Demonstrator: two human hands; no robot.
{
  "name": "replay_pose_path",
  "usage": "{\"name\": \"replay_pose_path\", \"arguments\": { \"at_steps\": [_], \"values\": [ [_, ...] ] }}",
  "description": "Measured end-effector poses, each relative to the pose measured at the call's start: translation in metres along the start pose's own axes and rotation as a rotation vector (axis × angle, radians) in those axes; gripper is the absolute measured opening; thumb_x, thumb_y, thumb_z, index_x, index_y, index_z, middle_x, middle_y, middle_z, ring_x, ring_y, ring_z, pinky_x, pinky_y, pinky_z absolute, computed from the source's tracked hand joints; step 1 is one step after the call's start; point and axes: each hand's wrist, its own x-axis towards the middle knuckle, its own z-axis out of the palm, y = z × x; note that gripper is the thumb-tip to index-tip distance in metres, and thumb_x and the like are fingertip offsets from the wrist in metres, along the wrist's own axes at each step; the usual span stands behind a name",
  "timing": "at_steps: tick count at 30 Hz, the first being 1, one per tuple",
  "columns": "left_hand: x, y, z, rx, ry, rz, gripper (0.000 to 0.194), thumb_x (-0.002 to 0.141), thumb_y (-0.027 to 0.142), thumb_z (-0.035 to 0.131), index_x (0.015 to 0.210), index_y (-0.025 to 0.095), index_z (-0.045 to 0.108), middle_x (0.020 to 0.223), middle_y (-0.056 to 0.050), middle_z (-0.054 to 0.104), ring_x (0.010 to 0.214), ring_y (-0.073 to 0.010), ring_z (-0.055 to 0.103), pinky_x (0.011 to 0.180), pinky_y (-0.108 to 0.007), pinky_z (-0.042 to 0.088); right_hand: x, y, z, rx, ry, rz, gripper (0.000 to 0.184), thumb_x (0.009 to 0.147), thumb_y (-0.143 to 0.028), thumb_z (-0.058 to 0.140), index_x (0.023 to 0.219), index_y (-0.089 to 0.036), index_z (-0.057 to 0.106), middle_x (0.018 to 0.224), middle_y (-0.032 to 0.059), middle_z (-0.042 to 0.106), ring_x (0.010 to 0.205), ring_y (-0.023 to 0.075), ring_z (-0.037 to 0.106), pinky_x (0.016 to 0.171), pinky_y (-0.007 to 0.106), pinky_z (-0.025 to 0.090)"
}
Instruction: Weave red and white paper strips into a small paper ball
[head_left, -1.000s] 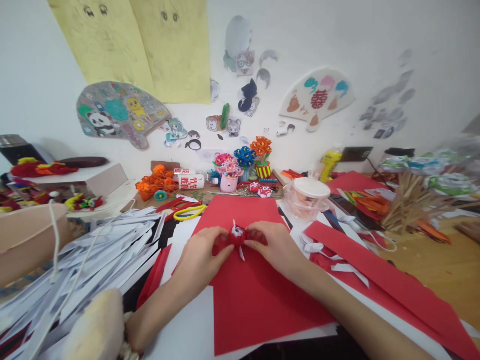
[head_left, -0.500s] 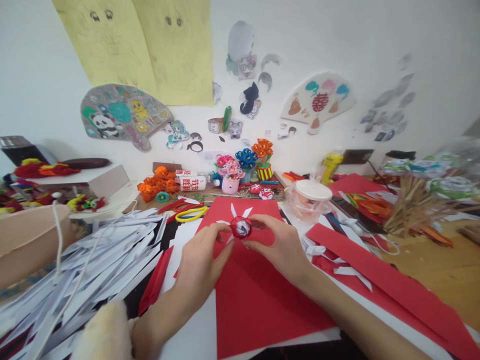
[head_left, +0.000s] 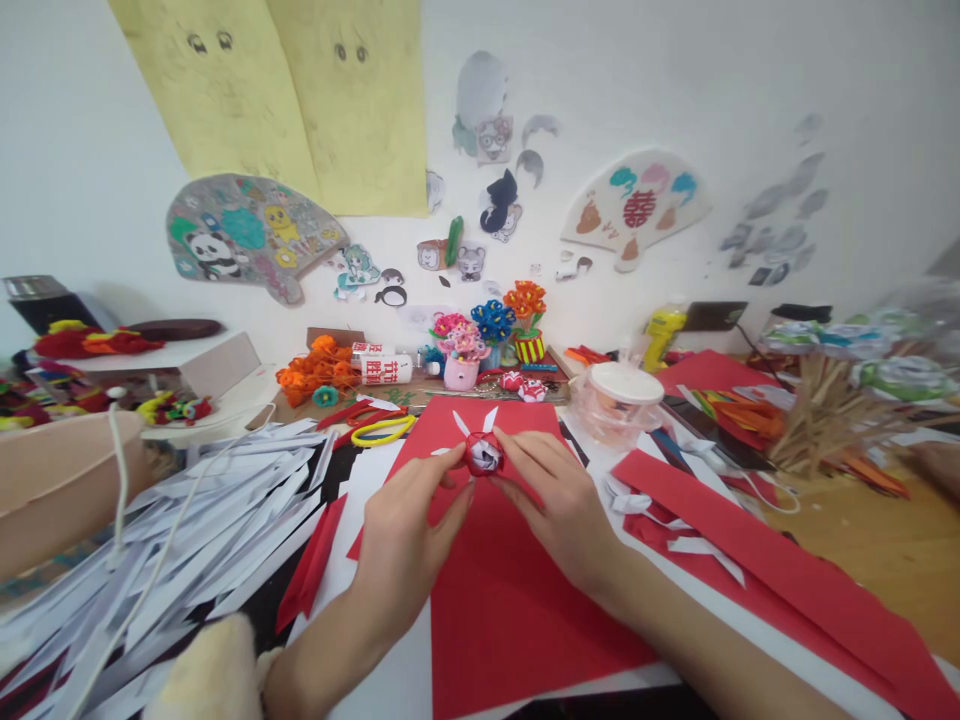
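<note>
A small red and white woven paper ball (head_left: 482, 455) with white strip ends sticking up is held between both my hands above a large red paper sheet (head_left: 502, 600). My left hand (head_left: 409, 530) pinches it from the left with thumb and fingertips. My right hand (head_left: 559, 510) grips it from the right, fingers curled round its side. Both hands are closed on the ball.
A heap of white paper strips (head_left: 187, 520) lies at the left. Red paper strips (head_left: 750, 560) lie at the right. A clear lidded tub (head_left: 619, 395), yellow scissors (head_left: 379, 428), a glue bottle (head_left: 386, 368) and small paper flower pots (head_left: 480, 340) stand behind. Wooden sticks (head_left: 817, 410) are at the far right.
The paper ball has been turned so its round woven face and white strip ends point up, and both hands have shifted slightly away from me with it.
</note>
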Motion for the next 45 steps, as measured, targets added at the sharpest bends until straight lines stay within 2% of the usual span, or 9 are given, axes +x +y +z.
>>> {"name": "replay_pose_path", "arguments": {
  "at_steps": [6,9,12,17,19,27,33,39,45],
  "values": [
    [-0.002,0.001,-0.001,0.013,-0.013,0.043,0.022,0.091,0.02,0.054,0.112,0.019,0.059,0.083,-0.002,0.071,0.073,-0.0144,0.067,0.067,-0.024,0.053,-0.002,-0.001,0.001,0.051,0.014,0.024,0.042,0.095,-0.022,0.053,0.137,-0.021,0.048,0.106,0.0117,0.065,0.101,0.0256,0.061,0.089,0.042,0.053],
    [0.0,-0.001,-0.003,0.058,-0.007,0.135,0.019,0.094,0.022,0.052,0.11,0.018,0.059,0.08,-0.002,0.07,0.071,-0.0146,0.065,0.065,-0.025,0.049,-0.001,-0.001,-0.001,0.093,0.014,0.039,0.042,0.094,-0.024,0.055,0.136,-0.023,0.05,0.106,0.0106,0.066,0.099,0.025,0.061,0.087,0.042,0.054],
    [0.005,-0.005,-0.008,0.203,0.03,0.234,0.014,0.093,0.026,0.055,0.102,0.019,0.063,0.076,-0.002,0.068,0.069,-0.0171,0.06,0.064,-0.029,0.043,0.002,0.0,-0.004,0.118,0.028,0.02,0.041,0.093,-0.023,0.056,0.134,-0.024,0.052,0.106,0.0093,0.067,0.099,0.0242,0.062,0.087,0.041,0.054],
    [0.01,-0.008,-0.013,0.302,0.086,0.24,0.025,0.087,0.029,0.065,0.11,0.02,0.062,0.105,-0.008,0.07,0.093,-0.024,0.06,0.081,-0.037,0.04,0.003,0.003,-0.009,0.096,0.09,-0.044,0.044,0.094,-0.02,0.054,0.137,-0.025,0.05,0.11,0.0093,0.067,0.105,0.0249,0.061,0.093,0.042,0.051],
    [0.008,-0.005,-0.013,0.318,0.11,0.245,0.025,0.087,0.027,0.066,0.112,0.021,0.063,0.107,-0.006,0.071,0.095,-0.0246,0.059,0.084,-0.038,0.038,0.002,0.005,-0.009,0.08,0.087,-0.066,0.046,0.094,-0.018,0.054,0.139,-0.026,0.048,0.111,0.0091,0.067,0.105,0.0251,0.061,0.093,0.043,0.05],
    [0.0,0.008,-0.007,0.247,0.213,0.217,0.02,0.089,0.019,0.063,0.108,0.02,0.064,0.097,-0.006,0.072,0.084,-0.0223,0.058,0.077,-0.037,0.04,0.002,0.002,-0.008,0.041,0.107,-0.106,0.048,0.094,-0.009,0.049,0.139,-0.024,0.046,0.104,0.0097,0.066,0.099,0.0236,0.06,0.09,0.043,0.048],
    [-0.002,0.008,-0.005,0.34,0.239,0.275,0.024,0.088,0.019,0.065,0.112,0.02,0.063,0.099,-0.006,0.073,0.083,-0.0212,0.059,0.076,-0.036,0.04,0.003,0.002,-0.01,0.061,0.093,-0.134,0.047,0.092,-0.005,0.049,0.136,-0.022,0.05,0.102,0.0099,0.066,0.098,0.0235,0.06,0.088,0.041,0.048],
    [0.001,0.007,-0.007,0.242,0.185,0.296,0.019,0.089,0.015,0.062,0.107,0.019,0.066,0.098,-0.005,0.074,0.081,-0.0196,0.059,0.076,-0.035,0.038,0.003,0.005,-0.009,0.183,0.055,-0.097,0.043,0.09,-0.005,0.048,0.129,-0.023,0.054,0.099,0.009,0.065,0.092,0.0233,0.06,0.082,0.041,0.05],
    [0.004,0.007,-0.01,0.123,0.138,0.286,0.019,0.089,0.016,0.062,0.107,0.02,0.065,0.099,-0.005,0.072,0.083,-0.0197,0.059,0.077,-0.035,0.037,0.006,0.005,-0.013,0.307,-0.045,-0.056,0.037,0.09,-0.01,0.052,0.125,-0.022,0.054,0.103,0.0095,0.064,0.093,0.0241,0.058,0.081,0.04,0.048]
  ]
}}
